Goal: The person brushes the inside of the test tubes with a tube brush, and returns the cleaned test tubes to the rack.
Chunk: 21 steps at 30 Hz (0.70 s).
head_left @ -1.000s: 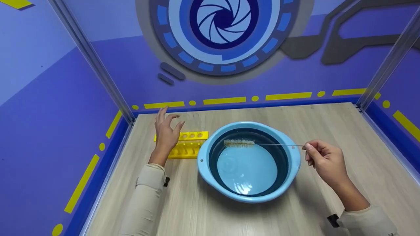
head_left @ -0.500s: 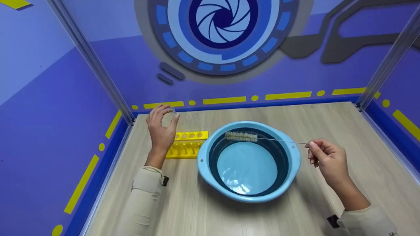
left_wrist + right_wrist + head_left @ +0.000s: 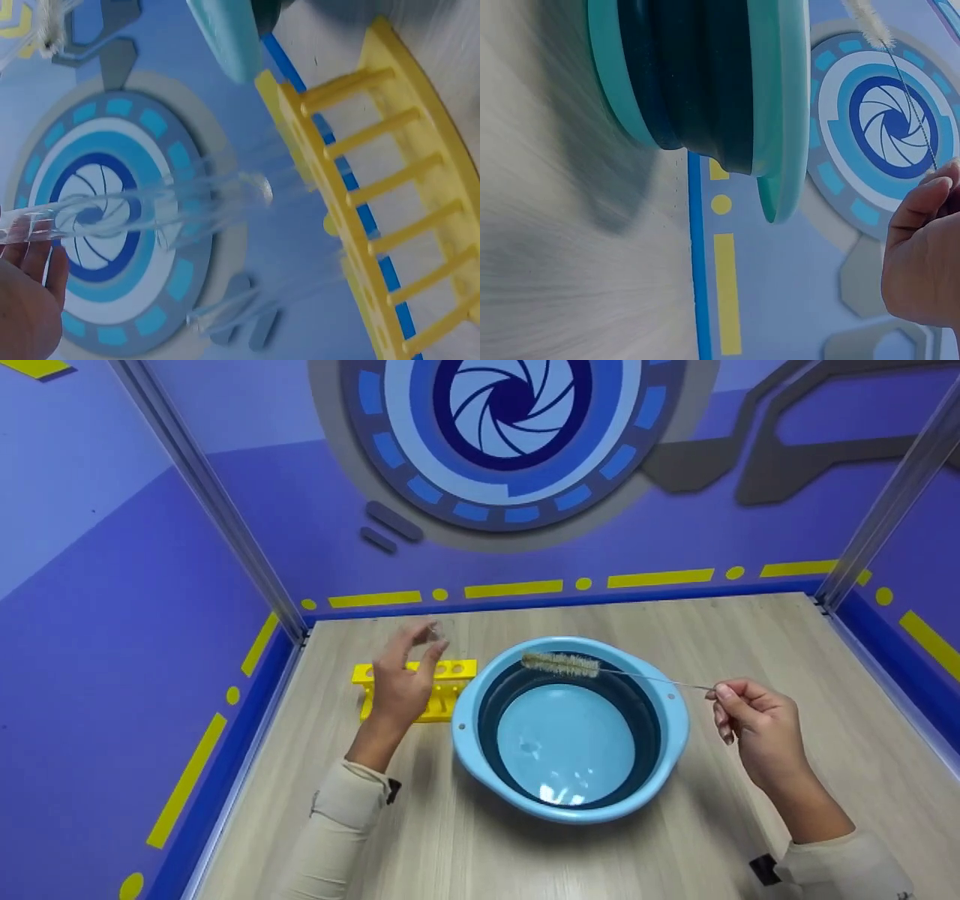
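Observation:
My left hand (image 3: 403, 682) pinches a clear test tube (image 3: 112, 217) between thumb and fingers, above the yellow test tube rack (image 3: 452, 667). In the left wrist view the tube reaches from my fingers toward the rack; its far end is blurred. Other faint, clear tubes (image 3: 240, 307) seem to stand in the rack. With thumb and fingertips, my right hand (image 3: 761, 727) holds the thin wire handle of a test tube brush (image 3: 561, 664). The brush's pale bristles hang over the far part of the blue basin (image 3: 465, 750), apart from the tube.
The basin stands mid-table just right of the rack and holds clear water (image 3: 566, 742). A wooden tabletop (image 3: 750, 637) lies under everything. Printed blue-purple walls (image 3: 637, 547) close off the back and both sides.
My left hand first went left, its fingers closing around the tube's rim, then came right and nearer with it. The brush has risen slightly toward the basin's far rim; my right hand shifted slightly right.

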Each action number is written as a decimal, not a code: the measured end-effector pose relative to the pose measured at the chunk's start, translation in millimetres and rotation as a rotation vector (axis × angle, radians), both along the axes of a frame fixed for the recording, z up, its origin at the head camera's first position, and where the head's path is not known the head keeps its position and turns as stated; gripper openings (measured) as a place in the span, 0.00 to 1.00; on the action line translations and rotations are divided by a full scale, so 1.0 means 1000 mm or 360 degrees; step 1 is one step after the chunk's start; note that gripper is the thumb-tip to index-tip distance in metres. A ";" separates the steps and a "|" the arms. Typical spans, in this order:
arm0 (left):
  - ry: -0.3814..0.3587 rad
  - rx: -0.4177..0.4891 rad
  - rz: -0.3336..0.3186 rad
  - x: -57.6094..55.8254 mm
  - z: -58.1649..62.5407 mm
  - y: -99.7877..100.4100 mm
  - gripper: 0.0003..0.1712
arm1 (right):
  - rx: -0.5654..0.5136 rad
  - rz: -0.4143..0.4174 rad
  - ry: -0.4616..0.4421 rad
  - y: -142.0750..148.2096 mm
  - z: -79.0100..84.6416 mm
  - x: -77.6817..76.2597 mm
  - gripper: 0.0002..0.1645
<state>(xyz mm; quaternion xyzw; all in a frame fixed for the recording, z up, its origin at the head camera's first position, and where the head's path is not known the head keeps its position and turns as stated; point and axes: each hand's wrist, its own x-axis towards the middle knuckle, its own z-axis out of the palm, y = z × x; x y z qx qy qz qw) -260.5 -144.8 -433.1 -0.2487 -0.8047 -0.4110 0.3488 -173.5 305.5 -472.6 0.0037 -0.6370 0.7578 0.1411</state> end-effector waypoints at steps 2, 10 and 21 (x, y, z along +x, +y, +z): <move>-0.0059 -0.0082 -0.0043 0.004 -0.006 0.006 0.17 | -0.0017 0.0006 -0.0008 0.000 0.000 0.000 0.13; -0.0274 -0.0396 -0.0107 0.010 -0.029 0.023 0.19 | -0.0094 0.0052 -0.0038 0.003 -0.003 0.001 0.12; -0.0379 -0.0486 -0.0174 0.012 -0.040 0.032 0.22 | -0.0122 0.0080 -0.0054 0.003 -0.003 0.001 0.12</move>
